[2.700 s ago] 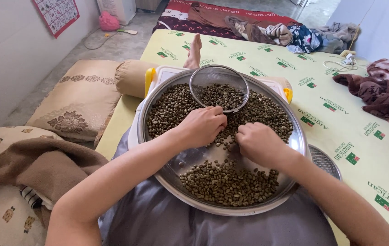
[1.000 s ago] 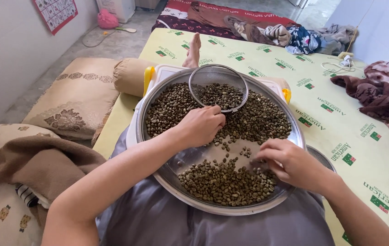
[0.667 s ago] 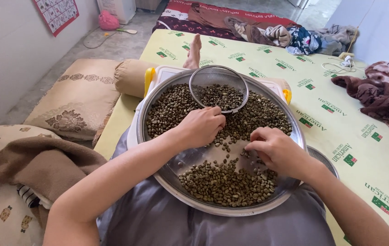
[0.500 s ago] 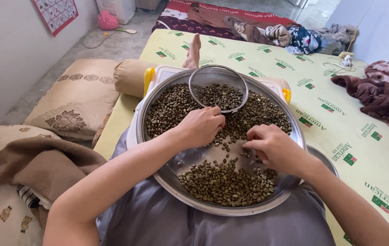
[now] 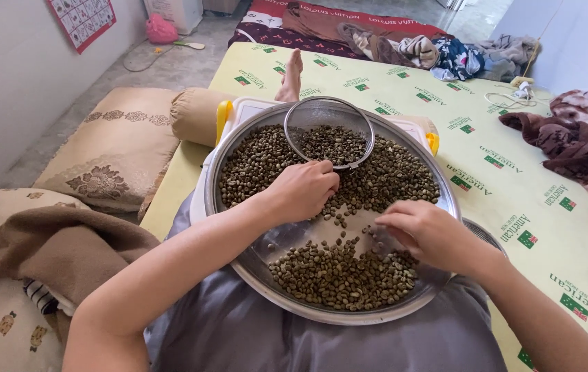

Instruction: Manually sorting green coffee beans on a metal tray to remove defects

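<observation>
Wide yellow-green mat (image 5: 514, 158) with small flag prints spread under everything. Beside it on the left, patterned beige cushion (image 5: 115, 148) and brown blanket (image 5: 53, 251); maroon blanket (image 5: 570, 141) bunched at the right edge. Big round steel tray (image 5: 259, 251) resting across a grey-clad lap, filled with greenish-brown coffee beans (image 5: 342, 275) in 2 heaps: larger one at the far side, smaller one at the near side, bare metal strip between with a few loose beans. Small wire-mesh sieve (image 5: 328, 114) lying on the far heap, some beans inside. Left hand (image 5: 304, 189) curled loosely, knuckles up, fingertips down in the far heap just below the sieve's rim; cannot tell whether any beans held. Right hand (image 5: 428, 231) over the near heap's right side, fingers (image 5: 394, 222) bent and drawn together, tips touching loose beans at the gap; grip hidden underneath.
</observation>
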